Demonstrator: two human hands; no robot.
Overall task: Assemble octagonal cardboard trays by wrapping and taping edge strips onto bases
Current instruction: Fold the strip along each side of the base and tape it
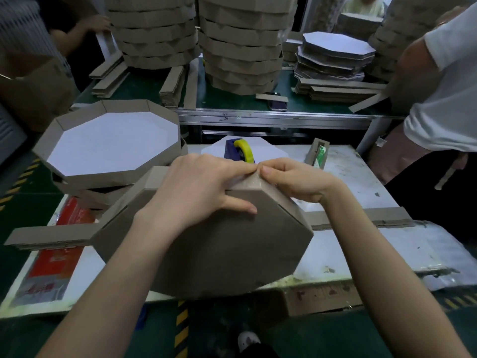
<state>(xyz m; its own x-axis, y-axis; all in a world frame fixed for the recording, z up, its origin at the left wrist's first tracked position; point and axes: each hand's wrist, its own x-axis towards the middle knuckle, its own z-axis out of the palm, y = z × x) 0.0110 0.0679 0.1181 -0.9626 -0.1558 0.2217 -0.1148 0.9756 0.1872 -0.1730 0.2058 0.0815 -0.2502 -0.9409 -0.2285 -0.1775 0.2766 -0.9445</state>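
Head view: the left hand [196, 187] lies spread on the brown underside of the tray [219, 249]. Its thumb is flat on the base and its fingers reach over the upper rim, so it grips the tray between them. The right hand [291, 182], fingers curled, pinches the tray's top corner at 12 o'clock. Its fingertips meet the left fingertips there, over a glossy patch of clear tape.

The tray sits at the middle of the table [361, 254], tilted, with its plain brown bottom turned toward the camera. Its upper rim is raised toward 12 o'clock and its lower edge is down by the table's near edge at 6 o'clock. The octagon is broader than it is tall, its long axis running about 9 to 3 o'clock. The edge strip [289, 202] is folded along the right facets, and one flap stands up past the corner at 11 o'clock.

Loose strips [49, 235] lie flat at 9 and 3 o'clock, also running side to side. Just beyond the hands at 12 o'clock stands a blue tape dispenser [240, 149] with a yellow roll. At 10 o'clock is a stack of finished trays [111, 148], white insides up.
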